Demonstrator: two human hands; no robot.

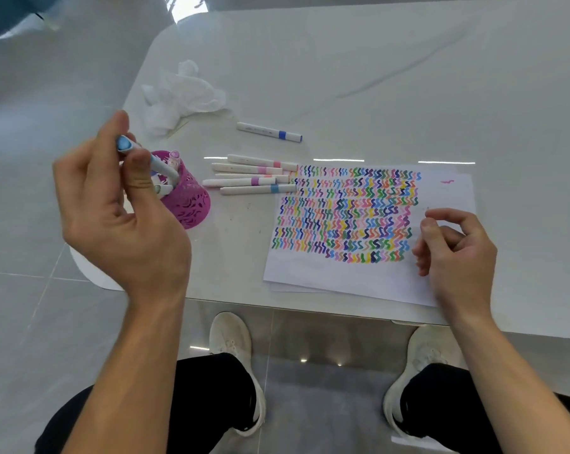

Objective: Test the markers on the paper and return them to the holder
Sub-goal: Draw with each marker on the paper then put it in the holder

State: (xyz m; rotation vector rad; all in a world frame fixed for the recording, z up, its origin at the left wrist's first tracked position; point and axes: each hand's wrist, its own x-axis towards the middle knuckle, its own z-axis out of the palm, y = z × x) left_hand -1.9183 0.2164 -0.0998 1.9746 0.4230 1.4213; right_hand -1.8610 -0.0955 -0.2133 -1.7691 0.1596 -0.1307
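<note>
My left hand point(113, 211) pinches a white marker with a light-blue cap point(129, 149), its lower end inside the pink perforated holder point(188, 201) at the table's left edge. Other markers stand in the holder. A sheet of paper point(359, 276) covered in rows of coloured squiggles lies in front of me. My right hand point(454, 250) rests on the paper's right side, fingers loosely curled, holding nothing. Several white markers point(254, 173) lie side by side left of the paper's top edge. A blue-banded marker point(270, 132) lies apart behind them.
A crumpled white plastic wrapper point(182, 93) lies behind the holder. The white table point(408, 77) ends just in front of the paper, with its left corner close to the holder. My knees and white shoes show below the edge.
</note>
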